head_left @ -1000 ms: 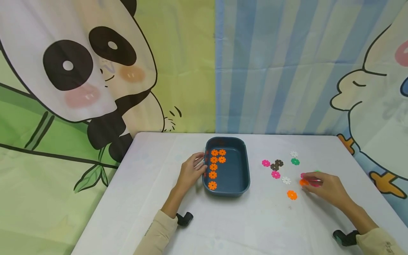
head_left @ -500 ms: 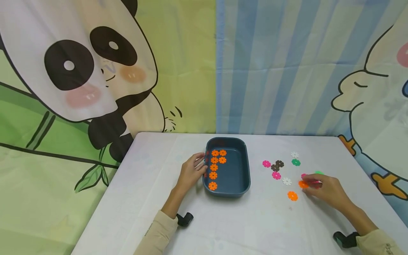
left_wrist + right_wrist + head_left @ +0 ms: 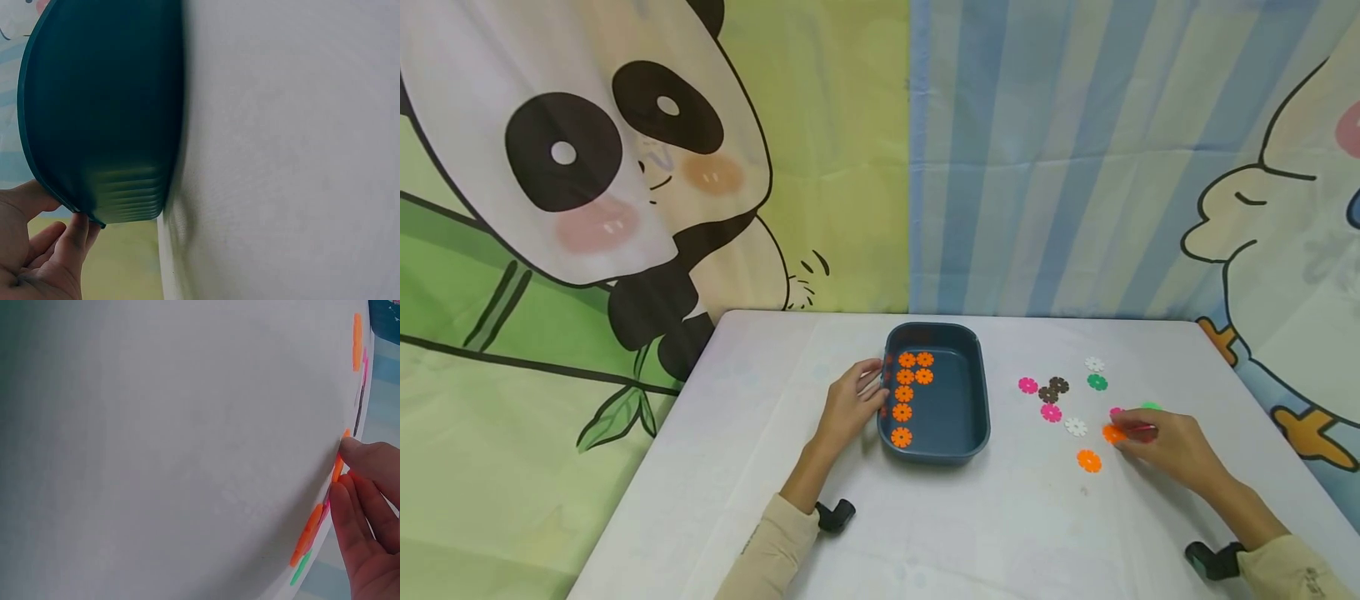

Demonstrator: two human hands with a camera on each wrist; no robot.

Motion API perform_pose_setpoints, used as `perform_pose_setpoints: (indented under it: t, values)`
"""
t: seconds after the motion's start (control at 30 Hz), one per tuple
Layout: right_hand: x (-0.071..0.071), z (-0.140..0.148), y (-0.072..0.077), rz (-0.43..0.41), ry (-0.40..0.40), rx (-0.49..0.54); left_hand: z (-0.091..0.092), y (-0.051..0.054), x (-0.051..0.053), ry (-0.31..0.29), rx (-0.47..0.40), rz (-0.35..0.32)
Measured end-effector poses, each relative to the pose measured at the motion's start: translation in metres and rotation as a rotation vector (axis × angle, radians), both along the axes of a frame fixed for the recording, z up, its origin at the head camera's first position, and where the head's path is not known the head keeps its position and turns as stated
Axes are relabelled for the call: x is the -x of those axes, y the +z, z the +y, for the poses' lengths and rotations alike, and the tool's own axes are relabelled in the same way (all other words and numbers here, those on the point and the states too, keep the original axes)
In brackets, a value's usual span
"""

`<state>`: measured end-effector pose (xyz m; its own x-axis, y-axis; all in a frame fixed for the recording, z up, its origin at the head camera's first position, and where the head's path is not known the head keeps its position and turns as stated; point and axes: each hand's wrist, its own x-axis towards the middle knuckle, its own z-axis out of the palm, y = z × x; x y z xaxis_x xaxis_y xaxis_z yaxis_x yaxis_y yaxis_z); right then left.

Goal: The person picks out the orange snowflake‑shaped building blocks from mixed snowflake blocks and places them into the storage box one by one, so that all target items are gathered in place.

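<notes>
A dark blue tray (image 3: 951, 417) holds several orange flower pieces (image 3: 902, 412) along its left side. My left hand (image 3: 850, 404) is at the tray's left edge; in the left wrist view the thumb and fingers of that hand (image 3: 47, 250) grip the rim of the tray (image 3: 100, 112). On the right, my right hand (image 3: 1172, 446) has thumb and fingertips at an orange piece (image 3: 1113, 433). The right wrist view has that hand (image 3: 372, 500) pinching the orange piece (image 3: 339, 467) by its edges, low at the tabletop. Pieces under the hand are partly hidden.
Around the right hand lie another orange piece (image 3: 1089, 461), a white one (image 3: 1076, 427), a green one (image 3: 1097, 382) and pink ones (image 3: 1051, 412). Two brown pieces (image 3: 1048, 395) touch or overlap. A printed curtain (image 3: 1037, 167) hangs behind the white table (image 3: 700, 500).
My right fingertips have shifted slightly at the orange piece, which has moved a little toward the near edge. My left hand and the tray have stayed put.
</notes>
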<state>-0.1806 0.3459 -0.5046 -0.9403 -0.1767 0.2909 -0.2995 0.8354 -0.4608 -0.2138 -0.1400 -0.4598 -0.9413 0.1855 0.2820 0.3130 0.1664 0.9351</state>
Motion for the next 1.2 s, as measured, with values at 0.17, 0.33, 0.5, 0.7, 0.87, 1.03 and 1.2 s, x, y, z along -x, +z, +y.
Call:
perform_pose_setpoints:
  t: [0.17, 0.33, 0.5, 0.7, 0.87, 1.03, 1.2]
  values:
    - [0.000, -0.001, 0.003, -0.024, 0.002, -0.014, -0.001, -0.001, 0.001, 0.007, 0.009, -0.005]
    - [0.001, -0.001, 0.002, 0.012, 0.014, -0.040, -0.002, -0.019, 0.013, 0.009, 0.008, -0.029]
    - [0.000, 0.000, 0.000, 0.109, 0.105, -0.066, -0.003, -0.034, 0.021, 0.030, 0.003, -0.027]
    - [-0.003, -0.002, 0.002, 0.174, 0.205, -0.154, -0.004, -0.036, 0.021, 0.049, 0.015, -0.012]
    - [-0.006, -0.002, 0.007, 0.091, 0.182, -0.191, -0.003, -0.035, 0.020, 0.051, 0.037, -0.008]
    - [-0.007, -0.001, 0.009, 0.075, 0.167, -0.204, -0.001, -0.014, 0.008, 0.032, 0.033, -0.010]
    - [-0.004, -0.004, 0.012, 0.155, 0.170, -0.177, 0.001, 0.003, -0.002, 0.011, 0.023, -0.006]
